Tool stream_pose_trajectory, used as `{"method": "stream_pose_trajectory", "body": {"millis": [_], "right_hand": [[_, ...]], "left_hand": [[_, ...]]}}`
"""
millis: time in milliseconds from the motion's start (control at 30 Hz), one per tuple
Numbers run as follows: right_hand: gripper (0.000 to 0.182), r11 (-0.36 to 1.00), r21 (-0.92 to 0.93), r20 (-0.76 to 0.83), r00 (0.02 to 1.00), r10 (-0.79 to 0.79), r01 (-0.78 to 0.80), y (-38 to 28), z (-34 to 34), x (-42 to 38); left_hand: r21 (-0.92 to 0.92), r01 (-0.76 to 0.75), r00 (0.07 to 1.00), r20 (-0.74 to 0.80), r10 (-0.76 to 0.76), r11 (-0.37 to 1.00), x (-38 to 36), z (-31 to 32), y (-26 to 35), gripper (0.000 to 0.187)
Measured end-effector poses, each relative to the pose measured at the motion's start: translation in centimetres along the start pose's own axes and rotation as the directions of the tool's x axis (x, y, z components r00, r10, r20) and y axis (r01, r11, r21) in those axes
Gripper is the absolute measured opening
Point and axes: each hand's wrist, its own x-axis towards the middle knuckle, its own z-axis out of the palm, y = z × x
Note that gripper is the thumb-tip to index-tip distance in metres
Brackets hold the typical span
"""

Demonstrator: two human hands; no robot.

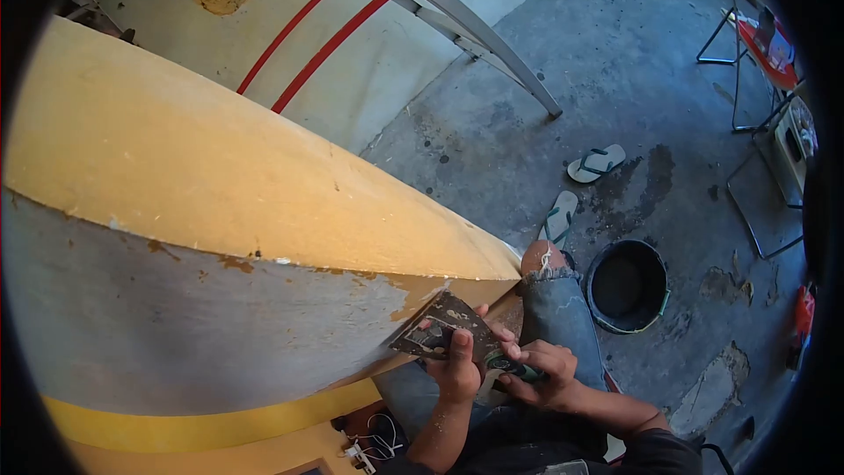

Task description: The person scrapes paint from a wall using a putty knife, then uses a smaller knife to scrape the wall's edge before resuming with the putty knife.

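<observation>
My left hand (455, 376) grips a wide, flat blade (451, 317) crusted with brown and pale residue, its thumb on the near face. My right hand (547, 371) is closed around a green and black handle (525, 371) that runs up to the blade's lower right. The two look like a putty knife, though fingers cover where they meet. Just left of the blade is a wall surface (220, 317), grey and rough, with orange paint flaking along its upper edge. Above that edge lies a yellow-orange painted ledge (264, 185).
A black bucket (628, 286) stands right of my jeans-covered knee (563, 312). Flip-flops (596, 164) lie on the stained concrete floor. A ladder (483, 31) with red bars leans behind the ledge. Folding chairs (769, 57) stand at right; white cables (382, 435) lie below.
</observation>
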Motion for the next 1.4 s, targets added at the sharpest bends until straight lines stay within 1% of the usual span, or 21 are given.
{"method": "stream_pose_trajectory", "body": {"millis": [33,100,133,200,333,400,433,500,633,733,833,900,933,1000,1100,1233,1333,1400], "right_hand": [[0.055,1.000,-0.001,-0.002,1.000,0.007,-0.007,-0.1,-0.1,-0.1],[0.050,1.000,-0.021,0.031,0.999,0.011,-0.010,-0.2,-0.4,-0.1],[0.050,1.000,-0.022,0.031,0.999,0.014,-0.013,-0.3,-0.4,-0.1],[0.048,0.997,-0.072,0.026,1.000,0.010,-0.008,-0.4,-0.4,0.1],[0.048,0.997,-0.077,-0.003,1.000,-0.012,0.011,-0.2,-0.3,0.6],[0.047,0.998,-0.061,-0.019,1.000,-0.013,0.012,-0.3,-0.3,0.9],[0.047,0.998,-0.060,-0.018,1.000,-0.013,0.012,-0.3,-0.3,1.0],[0.046,0.997,-0.078,-0.023,0.999,-0.027,0.026,-0.3,-0.2,1.2],[0.045,0.998,-0.056,-0.014,0.999,-0.030,0.029,-0.5,-0.3,1.4],[0.046,0.998,-0.065,-0.028,0.999,-0.027,0.025,-0.4,-0.2,1.1],[0.046,0.999,-0.037,-0.030,0.999,-0.015,0.014,-0.5,-0.3,1.2],[0.045,0.999,-0.036,-0.003,1.000,-0.005,0.005,-1.0,-0.4,1.6],[0.045,0.999,-0.034,-0.003,1.000,-0.008,0.008,-1.1,-0.4,1.4],[0.045,0.999,-0.035,-0.019,1.000,0.010,-0.011,-1.2,-0.2,0.8],[0.046,0.999,-0.050,-0.035,0.999,0.007,-0.009,-0.9,-0.1,0.7],[0.046,0.998,-0.053,-0.007,1.000,0.029,-0.029,-1.7,-0.3,1.4],[0.046,0.998,-0.057,-0.033,0.999,0.017,-0.019,-1.8,-0.2,1.0],[0.045,0.999,-0.010,-0.023,0.999,0.039,-0.039,-1.6,-0.3,1.3]], "left_hand": [[0.003,0.007,1.000,0.000,-0.007,1.000,-0.1,0.1,0.0,0.055],[-0.095,0.020,1.000,-0.018,-0.022,0.995,0.1,0.7,0.4,0.051],[-0.094,0.023,1.000,-0.019,-0.025,0.995,0.0,0.8,0.6,0.051],[-0.057,0.103,0.995,-0.012,-0.104,0.993,0.1,0.9,1.0,0.054],[-0.049,0.073,0.997,-0.010,-0.074,0.996,0.3,0.9,0.9,0.056],[-0.038,0.026,1.000,0.006,-0.026,0.999,0.4,0.9,0.7,0.057],[-0.037,0.026,1.000,0.005,-0.025,0.999,0.3,0.9,0.8,0.057],[-0.105,0.038,0.999,0.024,-0.036,0.994,0.4,0.9,1.0,0.055],[-0.109,0.027,0.999,0.033,-0.024,0.994,0.3,1.1,1.5,0.055],[-0.064,0.017,1.000,0.020,-0.015,0.998,0.2,1.1,1.3,0.054],[-0.073,0.042,0.999,0.011,-0.041,0.996,0.2,1.3,1.5,0.053],[-0.156,0.018,1.000,-0.001,-0.018,0.988,0.2,1.5,1.9,0.052],[-0.155,0.015,1.000,-0.001,-0.015,0.988,0.0,1.5,1.9,0.052],[-0.092,0.027,1.000,0.010,-0.026,0.995,-0.1,1.4,1.9,0.051],[-0.106,0.033,0.999,-0.006,-0.034,0.994,0.0,1.5,1.6,0.050],[-0.117,0.018,1.000,-0.011,-0.020,0.993,0.0,1.5,2.1,0.049],[-0.105,0.026,0.999,0.021,-0.024,0.994,0.0,1.7,2.6,0.049],[-0.062,0.028,1.000,-0.010,-0.029,0.998,0.1,2.0,2.5,0.050]]}}
